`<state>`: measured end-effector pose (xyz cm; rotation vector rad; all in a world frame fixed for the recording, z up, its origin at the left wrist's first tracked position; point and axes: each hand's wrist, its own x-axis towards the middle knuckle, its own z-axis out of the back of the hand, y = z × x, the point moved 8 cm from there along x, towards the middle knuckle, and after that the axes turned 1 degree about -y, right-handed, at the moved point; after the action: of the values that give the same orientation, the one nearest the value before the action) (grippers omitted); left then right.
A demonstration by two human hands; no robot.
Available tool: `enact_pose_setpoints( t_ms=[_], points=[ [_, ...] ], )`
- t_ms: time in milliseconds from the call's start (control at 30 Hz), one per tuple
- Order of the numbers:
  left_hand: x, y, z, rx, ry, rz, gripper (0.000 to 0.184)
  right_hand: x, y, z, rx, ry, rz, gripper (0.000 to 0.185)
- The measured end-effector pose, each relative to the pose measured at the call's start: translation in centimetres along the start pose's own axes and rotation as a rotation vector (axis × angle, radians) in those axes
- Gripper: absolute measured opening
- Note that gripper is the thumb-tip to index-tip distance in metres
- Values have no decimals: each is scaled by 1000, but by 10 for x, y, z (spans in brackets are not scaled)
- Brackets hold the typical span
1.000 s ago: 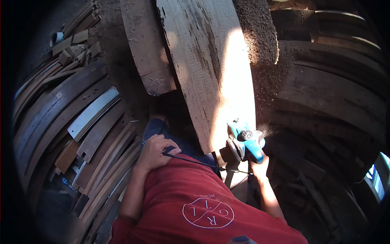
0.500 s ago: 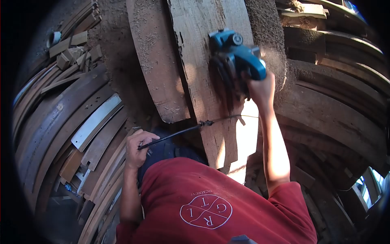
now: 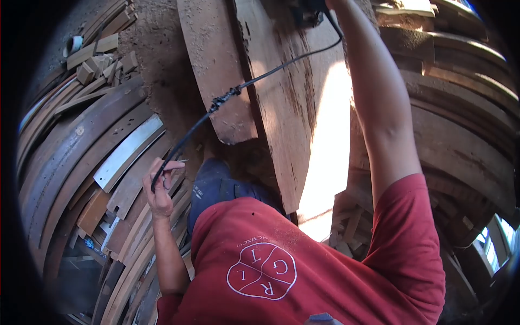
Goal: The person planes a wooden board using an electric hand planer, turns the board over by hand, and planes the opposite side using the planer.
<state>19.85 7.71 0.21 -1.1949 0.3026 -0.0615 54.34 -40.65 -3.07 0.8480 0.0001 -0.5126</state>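
The black power cord [image 3: 276, 70] runs from my left hand [image 3: 158, 189] up across the boards, with a knotted, taped-looking joint [image 3: 225, 99] midway. My left fingers are loosely curled about the cord, beside the stacked planks. At the top edge, my right hand [image 3: 337, 4] is mostly cut off by the frame, at the electric planer [image 3: 310, 17]. Only the planer's dark rear end shows, resting over the wide pale board [image 3: 287, 108]. That board has rough, streaked grain, and strong sunlight falls on its right side.
A second, reddish board [image 3: 214, 70] lies left of the wide one, dusted with shavings. Curved planks [image 3: 86, 146] are stacked on the left, with small offcuts [image 3: 100, 67] above them. More timber [image 3: 455, 114] lines the right side. Sawdust covers the floor [image 3: 160, 54].
My right hand and the planer have moved forward along the board, nearly out of view. My left hand has shifted left and down, and more of the cord now stretches over the boards.
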Motion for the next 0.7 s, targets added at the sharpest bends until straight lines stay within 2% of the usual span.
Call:
enact_pose_setpoints(
  t_ms=[33,67,133,200,233,267,333,367,400,433,467,500,533,600,667,700],
  points=[
    [-8,3,-3,-48,-23,18,67,-35,-6,14,-44,-36,83,21],
    [-17,5,-6,-96,-48,35,66,-82,-15,24,-70,4,-17,22],
    [-34,8,-21,-128,-44,25,63,-154,-56,41,-175,63,144,35],
    [-45,6,-41,-159,2,1,62,-243,-93,61,-336,86,175,32],
    [-46,-1,-50,-169,48,-71,51,-291,-115,72,-290,-15,395,29],
    [-50,-5,-57,-168,42,-76,51,-343,-131,84,-441,100,237,25],
    [-60,-22,-84,-107,121,-133,35,-451,-198,113,-71,197,33,20],
    [-68,-23,-92,-50,128,4,20,-510,-206,130,-138,150,408,28],
    [-72,-26,-95,-49,110,3,20,-564,-238,141,-137,157,136,28],
    [-78,-32,-106,42,213,-67,14,-611,-256,156,-85,80,-37,26],
    [-85,-39,-119,135,324,-137,12,-651,-280,164,-119,205,-275,30],
    [-90,-44,-129,127,319,-217,18,-668,-276,171,-238,162,-180,36],
    [-93,-42,-133,131,309,-220,18,-675,-274,172,-173,132,-216,40],
    [-104,-36,-148,127,434,-184,18,-665,-279,164,-45,137,-418,37],
    [-101,-33,-144,113,420,-197,17,-625,-259,154,-59,84,-136,33],
    [-96,-30,-136,71,382,-124,18,-595,-240,147,-120,108,-176,28]
  ],
)
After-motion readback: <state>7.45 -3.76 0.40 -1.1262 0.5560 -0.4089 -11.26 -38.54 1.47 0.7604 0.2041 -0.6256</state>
